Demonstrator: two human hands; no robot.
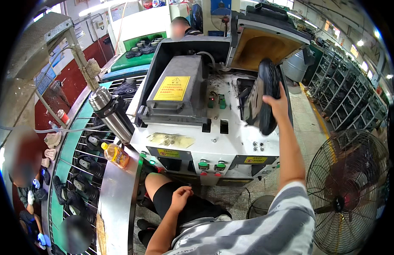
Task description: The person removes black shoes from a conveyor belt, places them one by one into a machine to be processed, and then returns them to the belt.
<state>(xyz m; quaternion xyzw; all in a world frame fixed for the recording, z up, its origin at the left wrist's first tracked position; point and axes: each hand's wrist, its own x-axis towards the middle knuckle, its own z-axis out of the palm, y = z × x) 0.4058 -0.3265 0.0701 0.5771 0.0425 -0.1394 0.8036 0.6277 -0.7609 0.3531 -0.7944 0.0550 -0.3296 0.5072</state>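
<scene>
My right hand [278,104] is closed around a shoe [269,91], held upright on its edge at the front right of a white machine [192,136]. The shoe's black sole faces right and its greyish upper faces left. Behind the shoe, an opening in the machine top [238,85] is partly hidden, with dark material inside. Above it a hinged lid [267,44] with a brown inner face stands raised. Over my lap hovers my left hand [180,198], its fingers curled together with nothing visible in them.
A conveyor [69,155] carrying several dark shoes curves along the left. On the metal ledge stand a steel thermos [112,112] and an orange-yellow bottle [115,155]. A large fan [347,195] is close on my right. Other people are at the back and far left.
</scene>
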